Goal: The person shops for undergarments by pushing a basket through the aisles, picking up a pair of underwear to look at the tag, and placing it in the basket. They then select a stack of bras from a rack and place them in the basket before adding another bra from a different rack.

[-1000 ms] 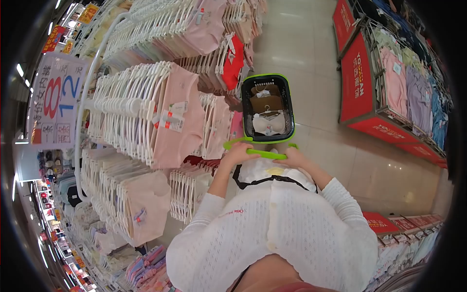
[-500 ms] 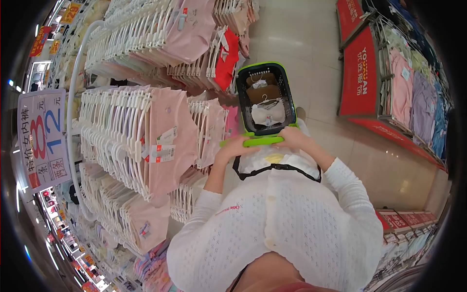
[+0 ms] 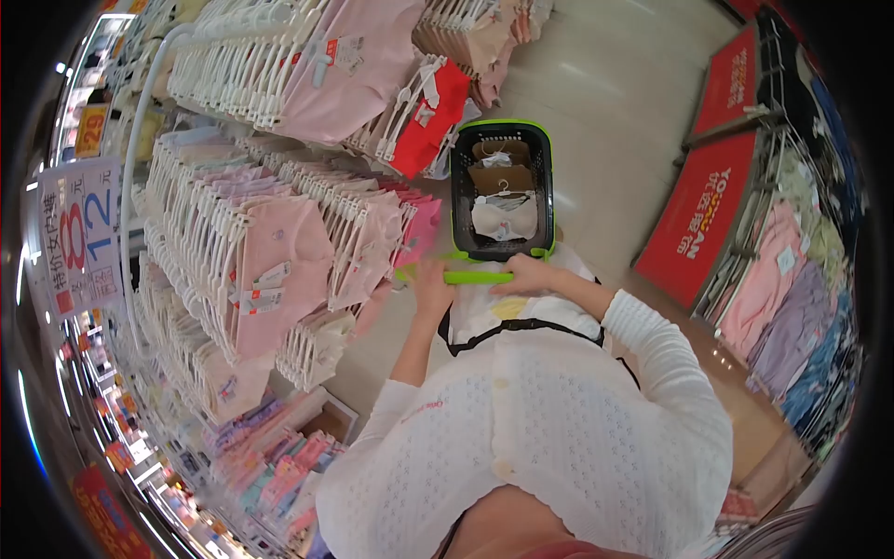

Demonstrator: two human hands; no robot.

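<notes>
The left hand (image 3: 434, 287) is wrapped around the green handle (image 3: 478, 278), with a bit of the bar showing on either side of it. The right hand (image 3: 533, 274) is clamped on the same bar near its right end. Spaced apart like this, the two hands probably share the load and stop the basket from twisting.

The black shopping basket (image 3: 548, 177) sits straight ahead of the body, its near end close to the handle, so its contents are in plain view from above. Whether it rests on the floor (image 3: 596, 112) or hangs from the hands I cannot tell.

Inside, a pale bra (image 3: 503, 219) lies at the near end, cups up. A hanger hook (image 3: 504, 185) stands just above it, which likely keeps the straps tidy. Brown panels (image 3: 501, 152) lie toward the far end; their material is hard to make out.

On the left, pink briefs (image 3: 289, 244) hang in tight rows on white hangers, the front pair facing outward with its tags (image 3: 267, 291) showing, presumably for easy reading. A price sign (image 3: 79, 233) stands at the rack's outer side. Across the aisle, a red YOUXUAN sign (image 3: 698, 219) fronts a display of garments (image 3: 765, 275).
</notes>
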